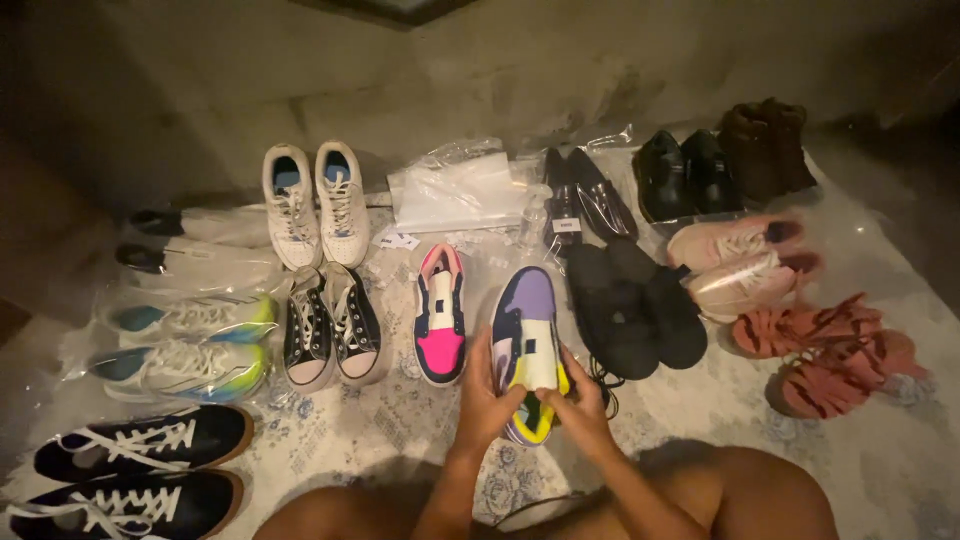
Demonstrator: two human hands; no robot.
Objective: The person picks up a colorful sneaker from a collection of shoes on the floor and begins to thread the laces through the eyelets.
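Both of your hands are closed on the purple, white and yellow sneaker (527,340), which lies on the patterned floor cloth (400,420) just in front of your knees, toe pointing away from you. Your left hand (485,395) wraps the near left side of it, and your right hand (578,408) pinches the heel end and the white tongue area. Its mate, the pink and navy sneaker (441,312), lies just beside it on the left, apart from your fingers.

To handle it well, I judge you should keep the left hand steady as the anchor and let the right hand do the fine work at the opening, so the shoe does not twist. Keep it low over the cloth and clear of the black shoes (632,305) just to its right. The black cord under your right wrist could snag; mind it.
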